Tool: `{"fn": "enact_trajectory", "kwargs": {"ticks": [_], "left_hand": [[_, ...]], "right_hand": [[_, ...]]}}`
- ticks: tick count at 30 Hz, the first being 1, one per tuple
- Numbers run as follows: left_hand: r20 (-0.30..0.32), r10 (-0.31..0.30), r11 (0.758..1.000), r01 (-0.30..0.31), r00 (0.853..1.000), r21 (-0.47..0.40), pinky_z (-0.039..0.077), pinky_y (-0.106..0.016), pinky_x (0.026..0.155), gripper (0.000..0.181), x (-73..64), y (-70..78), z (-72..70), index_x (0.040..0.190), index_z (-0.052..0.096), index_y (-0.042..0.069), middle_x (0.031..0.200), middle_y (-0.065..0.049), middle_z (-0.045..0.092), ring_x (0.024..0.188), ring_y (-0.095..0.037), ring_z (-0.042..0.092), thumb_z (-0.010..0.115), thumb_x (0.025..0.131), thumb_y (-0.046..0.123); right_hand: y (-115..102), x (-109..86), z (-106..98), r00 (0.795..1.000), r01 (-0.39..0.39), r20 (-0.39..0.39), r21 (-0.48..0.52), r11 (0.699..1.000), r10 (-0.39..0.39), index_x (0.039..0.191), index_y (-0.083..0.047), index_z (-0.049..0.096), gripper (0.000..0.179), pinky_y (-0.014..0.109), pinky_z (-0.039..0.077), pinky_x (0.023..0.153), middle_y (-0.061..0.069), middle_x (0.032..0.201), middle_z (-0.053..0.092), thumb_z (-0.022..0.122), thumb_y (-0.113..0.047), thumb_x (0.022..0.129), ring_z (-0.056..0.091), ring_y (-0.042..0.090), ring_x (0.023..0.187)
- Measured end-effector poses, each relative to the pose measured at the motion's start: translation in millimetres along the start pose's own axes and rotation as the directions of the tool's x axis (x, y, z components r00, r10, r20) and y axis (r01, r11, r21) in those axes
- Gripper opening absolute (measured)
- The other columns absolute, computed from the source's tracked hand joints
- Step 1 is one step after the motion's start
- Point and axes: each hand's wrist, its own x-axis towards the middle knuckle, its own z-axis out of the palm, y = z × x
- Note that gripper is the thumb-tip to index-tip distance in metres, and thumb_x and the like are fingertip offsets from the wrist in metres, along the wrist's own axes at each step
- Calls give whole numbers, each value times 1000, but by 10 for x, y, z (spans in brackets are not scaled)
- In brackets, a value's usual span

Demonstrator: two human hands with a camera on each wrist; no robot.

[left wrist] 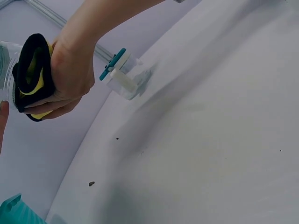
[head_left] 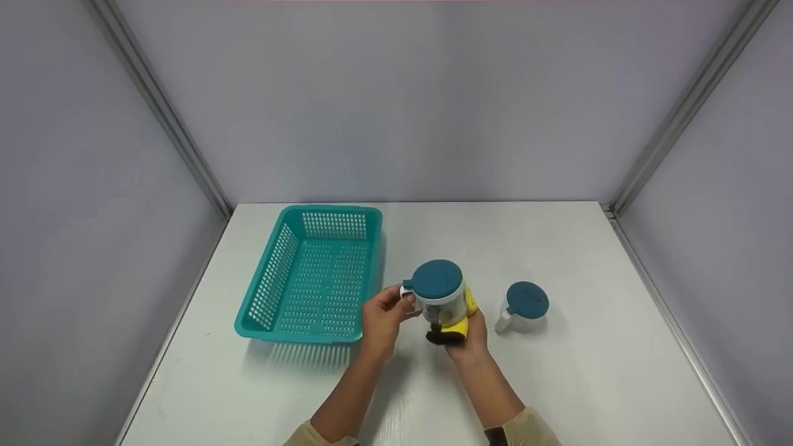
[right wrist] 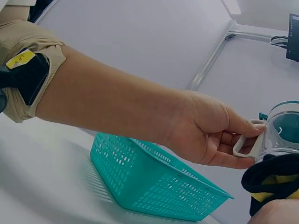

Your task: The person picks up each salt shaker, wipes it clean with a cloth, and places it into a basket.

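A clear jar with a blue lid (head_left: 437, 279) and a white handle (right wrist: 246, 145) is held up above the table between both hands. My left hand (head_left: 382, 321) pinches the handle between thumb and fingers. On the other side my right hand (head_left: 473, 339) grips a yellow and black cloth (head_left: 457, 328) pressed against the jar's side and base. The left wrist view shows the folded cloth (left wrist: 35, 74) between the right hand (left wrist: 70, 74) and the jar. To the right, a second blue-lidded clear jar (head_left: 527, 301) stands upright on the table, its handle facing front left.
A teal plastic basket (head_left: 249, 291) with perforated walls stands on the white table (head_left: 576, 384), left of the hands. Grey panels (head_left: 396, 99) enclose the table at the back and both sides. Small dark specks (left wrist: 91, 183) lie on the tabletop.
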Motion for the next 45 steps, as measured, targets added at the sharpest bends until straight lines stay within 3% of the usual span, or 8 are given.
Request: {"fn": "enact_trajectory", "kwargs": {"ticks": [9,14,22,27,35,40,43,45], "left_hand": [[-105,-12,1000,12,994,0,60,-41,78,27,-21,8,115,115,68,-2,103,-14,71,84,-20,70,71,89,7],[-131,-12,999,18,991,45,60,-41,78,23,-15,62,152,114,69,-2,104,-15,70,86,-20,67,68,91,1],[-149,62,995,-50,987,80,60,-41,78,24,-58,294,197,115,67,-6,105,-17,68,97,-26,68,65,92,1],[-175,89,995,-80,981,56,59,-42,79,25,-54,285,183,116,66,-7,106,-21,68,101,-26,68,65,92,-1],[-198,108,987,-81,974,138,60,-38,77,24,-66,301,174,114,67,-5,101,-20,69,95,-29,70,67,91,1],[-193,122,980,-86,974,181,60,-32,77,22,-81,348,172,113,68,-3,101,-18,70,94,-23,70,68,91,3],[-186,129,974,-90,974,206,60,-30,77,21,-97,381,195,110,69,-3,98,-17,71,91,-22,70,68,91,3],[-180,127,970,-84,975,229,60,-30,76,20,-92,358,206,109,70,-2,97,-16,71,90,-23,70,69,90,3]], "right_hand": [[87,-7,-24,1000,-16,8,-109,994,17,151,-17,24,54,43,34,116,7,142,38,39,-41,105,40,24,128],[148,-6,-55,1000,10,16,-235,972,-6,148,-13,29,55,38,45,107,7,136,44,39,-45,105,49,22,119],[150,14,-77,1000,18,27,-360,933,-8,143,-11,38,58,36,51,99,8,129,52,47,-49,101,56,22,110],[99,21,-82,996,91,36,-427,900,-84,149,-22,37,58,36,49,100,7,138,46,49,-51,100,51,23,118],[-11,5,-74,976,205,38,-464,861,-212,153,-32,30,68,39,43,106,4,145,40,64,-42,94,45,25,125],[-77,-10,-46,935,320,49,-544,775,-352,148,-31,41,57,39,44,104,4,140,44,64,-32,95,48,26,120],[-82,-39,-46,891,384,77,-651,654,-447,145,-32,45,53,38,45,104,3,139,46,63,-30,96,50,24,119],[-74,-61,-63,850,426,113,-721,547,-515,144,-32,47,50,37,47,104,1,139,48,62,-30,96,53,22,118]]}}
